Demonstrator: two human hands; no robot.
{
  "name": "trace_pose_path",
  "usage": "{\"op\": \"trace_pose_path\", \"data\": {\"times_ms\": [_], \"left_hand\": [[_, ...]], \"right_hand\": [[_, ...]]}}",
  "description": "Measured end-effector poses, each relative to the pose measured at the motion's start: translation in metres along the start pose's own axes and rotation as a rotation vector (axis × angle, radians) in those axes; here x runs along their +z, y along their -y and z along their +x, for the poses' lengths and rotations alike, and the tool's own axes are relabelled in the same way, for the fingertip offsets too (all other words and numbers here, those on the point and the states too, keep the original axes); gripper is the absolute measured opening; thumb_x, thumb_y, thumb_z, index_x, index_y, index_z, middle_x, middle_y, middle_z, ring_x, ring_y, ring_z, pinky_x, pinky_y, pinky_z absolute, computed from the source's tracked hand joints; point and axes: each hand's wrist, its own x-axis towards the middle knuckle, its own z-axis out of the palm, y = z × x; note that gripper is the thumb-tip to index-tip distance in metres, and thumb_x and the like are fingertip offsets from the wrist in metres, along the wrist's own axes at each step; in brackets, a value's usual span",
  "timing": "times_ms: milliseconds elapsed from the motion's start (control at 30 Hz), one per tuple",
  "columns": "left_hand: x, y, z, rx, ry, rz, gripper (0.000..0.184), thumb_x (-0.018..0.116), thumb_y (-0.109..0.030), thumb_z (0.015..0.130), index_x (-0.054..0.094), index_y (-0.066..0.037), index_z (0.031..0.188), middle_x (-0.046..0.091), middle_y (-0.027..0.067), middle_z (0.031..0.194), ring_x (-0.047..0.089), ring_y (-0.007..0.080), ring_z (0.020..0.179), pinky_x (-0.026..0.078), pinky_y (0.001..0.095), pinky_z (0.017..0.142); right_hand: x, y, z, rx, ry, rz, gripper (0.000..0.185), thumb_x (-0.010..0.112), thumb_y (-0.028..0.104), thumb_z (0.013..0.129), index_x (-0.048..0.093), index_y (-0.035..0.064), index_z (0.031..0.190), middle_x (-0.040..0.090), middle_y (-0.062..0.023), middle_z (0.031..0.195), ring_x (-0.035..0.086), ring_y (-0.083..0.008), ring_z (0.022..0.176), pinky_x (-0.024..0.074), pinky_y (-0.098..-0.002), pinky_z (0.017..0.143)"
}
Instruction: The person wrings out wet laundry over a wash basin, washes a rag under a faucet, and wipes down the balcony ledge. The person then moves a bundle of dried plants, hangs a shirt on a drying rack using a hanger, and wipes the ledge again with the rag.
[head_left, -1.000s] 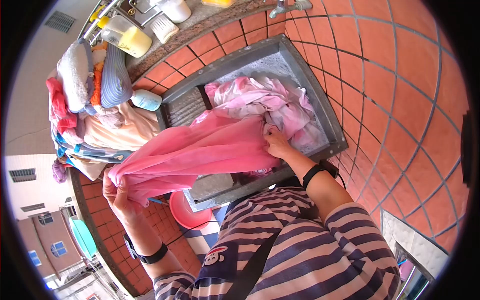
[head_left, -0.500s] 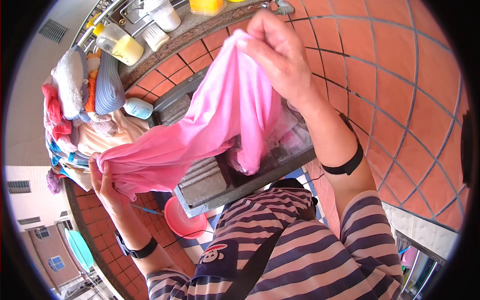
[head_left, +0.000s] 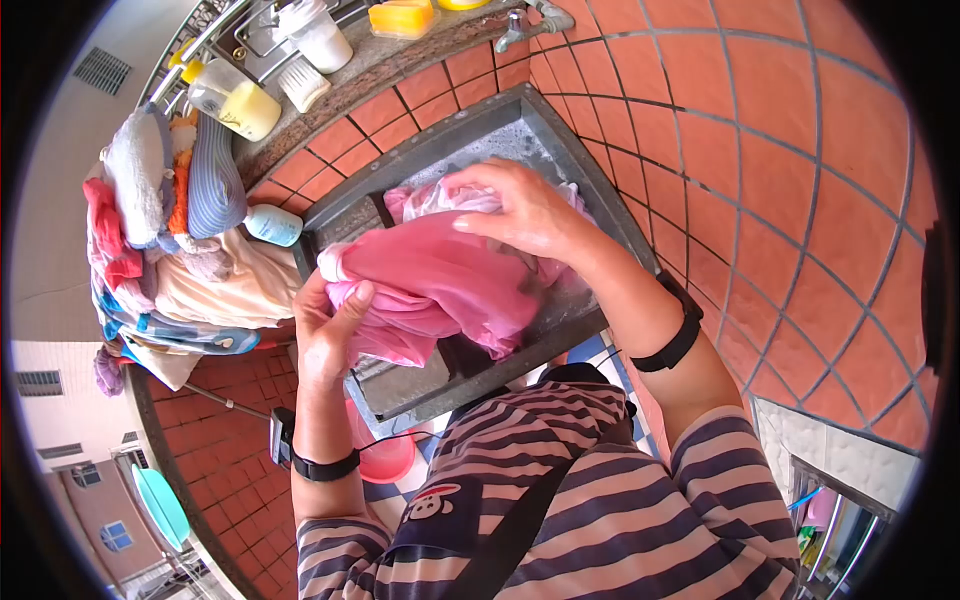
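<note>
A wet-looking pink cloth [head_left: 430,270] lies bunched over the stone sink [head_left: 420,410], partly draped on its ribbed washboard side; its exact kind is unclear. My left hand [head_left: 335,320] is closed on the cloth's left end, with the thumb on top. Just above the cloth's far right part is my right hand [head_left: 515,210], thumb and fingers apart and nothing gripped between them. Beyond it in the basin, more pink-and-white wet laundry [head_left: 450,196] shows, partly hidden by the cloth and my right hand.
A pile of clothes and towels [head_left: 220,275] sits left of the sink beside a light-blue bottle [head_left: 274,225]. On the ledge stand a yellow pump bottle [head_left: 235,100], a brush [head_left: 303,88] and a white tub [head_left: 315,35]. A tap [head_left: 515,30] juts out. Below is a pink basin [head_left: 385,460].
The pink cloth was stretched up between both hands and is now lowered, bunched over the sink. My right hand came down and let go; my left hand moved right, still holding.
</note>
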Motion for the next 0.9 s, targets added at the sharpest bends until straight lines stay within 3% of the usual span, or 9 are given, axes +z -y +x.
{"op": "trace_pose_path", "data": {"times_ms": [167,233,267,300,500,567,733,833,900], "left_hand": [[-0.02,0.002,-0.017,0.033,0.084,-0.019,0.04,0.072,-0.005,0.076,0.058,0.003,0.112,0.064,0.0081,0.099,0.059,0.013,0.09,0.046,0.0269,0.083],[-0.016,-0.005,-0.027,-0.034,0.139,0.081,0.045,0.076,-0.003,0.07,0.059,0.004,0.111,0.064,0.0069,0.098,0.058,0.0113,0.089,0.045,0.0257,0.082],[-0.014,-0.006,-0.032,-0.054,0.163,0.094,0.044,0.077,-0.003,0.07,0.06,0.004,0.11,0.064,0.0071,0.1,0.057,0.0117,0.09,0.044,0.0259,0.083],[-0.01,-0.006,-0.037,-0.073,0.186,0.108,0.043,0.078,-0.004,0.069,0.061,0.005,0.108,0.064,0.0073,0.101,0.057,0.0121,0.092,0.044,0.0261,0.083],[-0.009,0.015,-0.047,0.013,0.19,0.205,0.04,0.079,-0.006,0.065,0.065,-0.001,0.102,0.051,0.0114,0.118,0.049,0.0194,0.105,0.036,0.0299,0.092],[-0.009,0.016,-0.053,0.013,0.143,0.194,0.039,0.079,-0.006,0.065,0.066,-0.001,0.102,0.048,0.0119,0.121,0.048,0.0206,0.108,0.036,0.031,0.094],[0.0,0.019,-0.048,0.096,0.067,0.103,0.039,0.078,-0.006,0.066,0.066,-0.002,0.103,0.044,0.0128,0.123,0.047,0.0219,0.113,0.034,0.034,0.099],[0.018,0.017,-0.032,0.202,0.087,0.136,0.035,0.076,-0.004,0.069,0.064,-0.001,0.102,0.047,0.0137,0.119,0.055,0.0199,0.104,0.043,0.0316,0.09],[0.021,0.025,-0.022,0.149,0.161,0.122,0.03,0.074,-0.001,0.072,0.062,0.001,0.099,0.053,0.0143,0.114,0.061,0.0154,0.084,0.05,0.0252,0.071]], "right_hand": [[0.053,-0.134,-0.087,0.763,0.129,0.141,0.08,0.07,0.048,0.072,0.046,-0.0031,0.128,0.051,-0.0234,0.126,0.05,-0.0329,0.117,0.0398,-0.0367,0.097],[0.087,-0.14,-0.103,0.821,0.063,0.348,0.092,0.067,0.054,0.073,0.034,-0.0067,0.134,0.045,-0.025,0.132,0.048,-0.0316,0.12,0.0381,-0.0363,0.099],[0.12,-0.162,-0.112,0.747,0.015,0.392,0.095,0.067,0.054,0.074,0.029,-0.0062,0.137,0.041,-0.0234,0.136,0.046,-0.0293,0.121,0.0374,-0.0363,0.099],[0.139,-0.168,-0.112,0.638,0.034,0.493,0.09,0.069,0.052,0.073,0.035,-0.0031,0.136,0.053,-0.0196,0.124,0.053,-0.0255,0.113,0.04,-0.0337,0.096],[0.156,-0.111,-0.093,0.551,0.173,0.897,0.029,0.061,0.02,0.086,0.06,0.0007,0.107,0.064,-0.0035,0.089,0.058,-0.0094,0.083,0.0434,-0.0223,0.077],[0.129,-0.083,-0.074,0.584,-0.079,1.054,0.01,0.054,0.007,0.089,0.061,0.0017,0.094,0.062,0.0005,0.086,0.055,-0.0059,0.078,0.0423,-0.0201,0.072],[0.047,-0.009,-0.023,0.247,-0.162,1.161,0.006,0.053,0.005,0.089,0.059,0.0028,0.091,0.057,0.0029,0.083,0.051,-0.0035,0.077,0.0415,-0.019,0.071],[0.031,0.047,-0.006,0.067,0.16,0.969,0.01,0.054,0.006,0.089,0.059,-0.0011,0.092,0.061,0.0005,0.085,0.054,-0.0055,0.081,0.0438,-0.021,0.072],[0.046,0.052,-0.006,-0.091,0.302,0.758,0.01,0.054,0.006,0.09,0.06,-0.0005,0.095,0.06,0.0,0.087,0.054,-0.0061,0.083,0.0441,-0.0215,0.073]]}}
